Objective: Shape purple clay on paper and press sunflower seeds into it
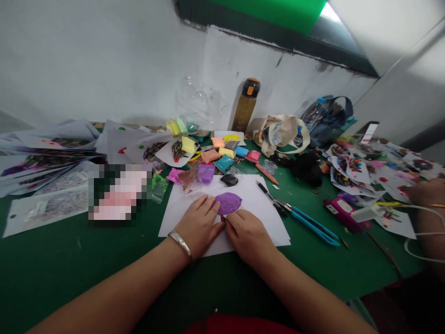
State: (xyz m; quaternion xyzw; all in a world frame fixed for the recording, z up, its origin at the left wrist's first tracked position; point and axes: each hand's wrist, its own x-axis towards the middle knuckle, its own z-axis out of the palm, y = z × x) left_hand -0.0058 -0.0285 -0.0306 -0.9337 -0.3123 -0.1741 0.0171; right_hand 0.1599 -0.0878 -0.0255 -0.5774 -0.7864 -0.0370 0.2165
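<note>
A flat purple clay shape, oval with a pointed right end, lies on white paper in front of me. My left hand, with a silver bracelet on its wrist, rests flat on the paper, fingers stretched out and fingertips touching the clay's left edge. Just below the clay, my right hand is closed, its fingers curled in a pinch. A small dark bit shows at its fingertips, too little to name. Right of the hands lie a black pen and a blue utility knife.
Bags of coloured clay crowd the paper's far side. A bottle stands by the wall. Left are stacked paper sheets and a pixelated patch. At right are a magenta device and another person's arm.
</note>
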